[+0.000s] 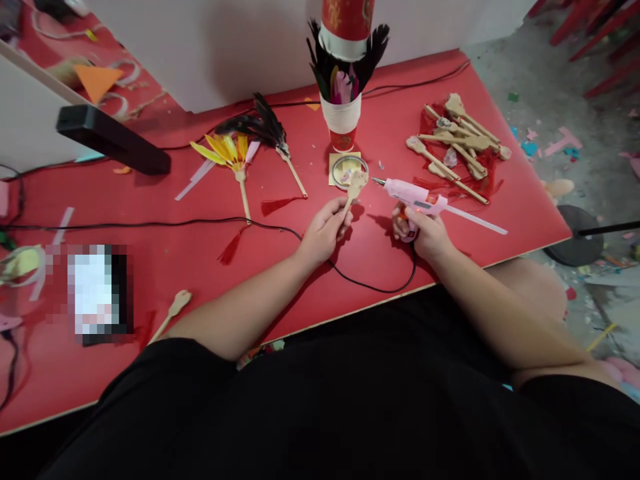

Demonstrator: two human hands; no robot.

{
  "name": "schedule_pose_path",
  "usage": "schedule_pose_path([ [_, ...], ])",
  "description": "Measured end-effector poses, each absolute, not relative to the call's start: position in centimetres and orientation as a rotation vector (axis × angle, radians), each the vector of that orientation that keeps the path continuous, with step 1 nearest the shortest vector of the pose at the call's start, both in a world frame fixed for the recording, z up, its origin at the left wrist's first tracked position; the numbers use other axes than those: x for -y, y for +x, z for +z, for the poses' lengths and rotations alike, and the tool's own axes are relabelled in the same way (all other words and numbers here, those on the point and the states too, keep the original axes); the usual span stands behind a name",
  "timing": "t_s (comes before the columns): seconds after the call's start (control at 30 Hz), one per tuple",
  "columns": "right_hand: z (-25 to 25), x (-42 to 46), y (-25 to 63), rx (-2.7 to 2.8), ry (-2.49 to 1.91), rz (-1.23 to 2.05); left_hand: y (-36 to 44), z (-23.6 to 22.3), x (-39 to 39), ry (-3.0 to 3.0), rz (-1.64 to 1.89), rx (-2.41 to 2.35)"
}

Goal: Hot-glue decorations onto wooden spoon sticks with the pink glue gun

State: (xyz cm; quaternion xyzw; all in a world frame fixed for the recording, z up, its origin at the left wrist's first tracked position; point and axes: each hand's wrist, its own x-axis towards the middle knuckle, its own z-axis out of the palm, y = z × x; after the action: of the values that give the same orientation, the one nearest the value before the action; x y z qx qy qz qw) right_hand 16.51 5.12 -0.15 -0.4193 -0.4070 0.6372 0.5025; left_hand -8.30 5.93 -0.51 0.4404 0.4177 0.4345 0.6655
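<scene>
Near the middle of the red table (280, 293), my left hand (324, 233) is closed on the handle of a small flat wooden stick (356, 185) with a widened, shaped head. My right hand (420, 230) wraps round the grip of a pink hot glue gun (415, 195), a glue stick poking from its back. The nozzle points left, close to the wooden head; I cannot tell whether they touch. Under the wooden head lies a yellow paper square (336, 160) with a clear round dish (364, 162) on it.
Paper cups (341, 117) with feathers stand behind. Wooden sticks with red tassels (463, 143) are heaped at right. Yellow-feathered (227, 152) and black-feathered (270, 130) sticks lie left, near a black upright box (115, 140). A black cord (200, 222) crosses the table.
</scene>
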Motion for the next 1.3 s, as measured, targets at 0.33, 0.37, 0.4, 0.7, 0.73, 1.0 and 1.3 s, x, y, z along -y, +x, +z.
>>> schedule_pose_path([
  [0.33,-0.8,-4.9,15.8,1.087,-1.095,1.447,-8.5,-1.0,-5.9,1.177,1.004,-0.96],
  [0.37,-0.9,-4.8,15.8,1.108,-1.11,1.453,-8.5,-1.1,-5.9,1.207,1.015,-0.976],
  [0.4,-1.0,-4.8,15.8,1.13,-1.133,1.459,-8.5,-1.2,-5.8,1.225,1.021,-0.992],
  [0.7,-1.3,-4.5,15.7,1.243,-1.215,1.335,-8.4,-1.5,-5.9,1.198,1.1,-1.03],
  [0.73,-1.3,-4.5,15.7,1.252,-1.224,1.323,-8.4,-1.6,-5.9,1.184,1.112,-1.03],
  [1.0,-1.2,-4.7,16.0,1.19,-1.112,1.298,-8.3,-2.0,-6.3,1.119,1.178,-1.039],
  [1.3,-1.2,-4.6,15.8,1.137,-1.01,1.345,-8.2,-2.0,-6.5,1.078,1.177,-1.014],
])
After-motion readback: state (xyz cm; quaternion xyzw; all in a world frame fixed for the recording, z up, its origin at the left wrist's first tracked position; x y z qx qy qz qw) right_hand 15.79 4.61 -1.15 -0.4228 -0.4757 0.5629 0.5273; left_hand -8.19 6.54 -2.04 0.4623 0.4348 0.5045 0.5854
